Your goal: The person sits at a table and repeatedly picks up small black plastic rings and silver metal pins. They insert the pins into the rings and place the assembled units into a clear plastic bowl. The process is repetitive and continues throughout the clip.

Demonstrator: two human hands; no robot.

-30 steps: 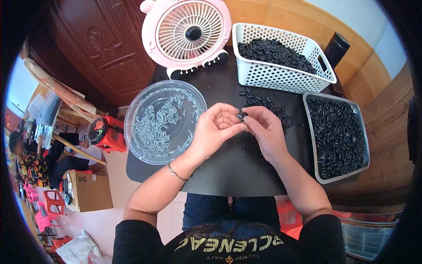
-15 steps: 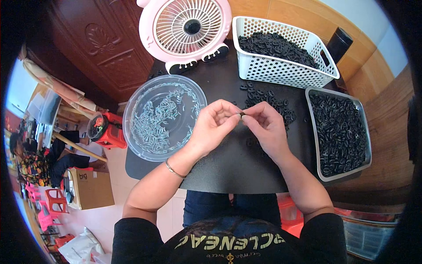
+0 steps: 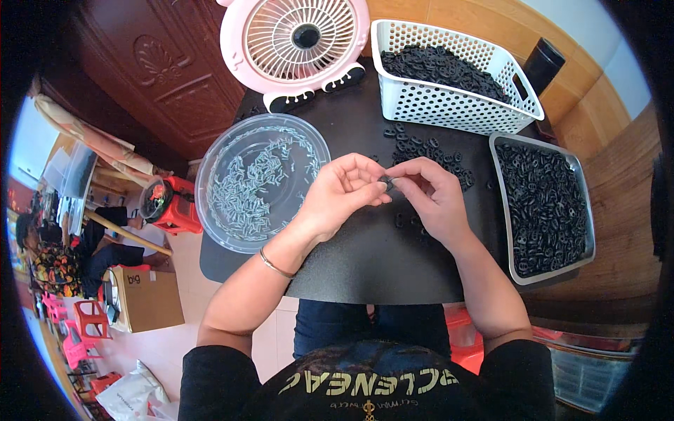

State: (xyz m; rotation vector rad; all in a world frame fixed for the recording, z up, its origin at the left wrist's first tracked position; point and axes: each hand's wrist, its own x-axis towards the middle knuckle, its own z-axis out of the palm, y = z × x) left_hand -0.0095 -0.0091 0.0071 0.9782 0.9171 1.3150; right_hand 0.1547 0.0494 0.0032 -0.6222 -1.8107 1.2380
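My left hand (image 3: 344, 193) and my right hand (image 3: 430, 196) meet above the middle of a black table (image 3: 351, 263). Between my left thumb and fingers is a small black oval plastic piece (image 3: 385, 182). The right thumb and forefinger pinch at its right side; whether they grip the piece itself or something tiny at it is hidden. Just beyond my right hand lies a loose heap of similar black pieces (image 3: 425, 151). To the left of my left hand stands a round clear plastic tub (image 3: 203, 189) with many small silvery pins (image 3: 246, 200) in it.
A white perforated basket (image 3: 449, 116) of black pieces stands at the far right, beside a dark cylinder (image 3: 543, 69). Nearer on the right is a metal tray (image 3: 507, 224) full of black oval pieces. A pink fan (image 3: 242, 59) stands at the back. Another person (image 3: 60, 259) sits far left.
The black piece has been turned between my fingers and shows more of its face. My left fingers have curled round underneath it. Both hands stay in nearly the same place.
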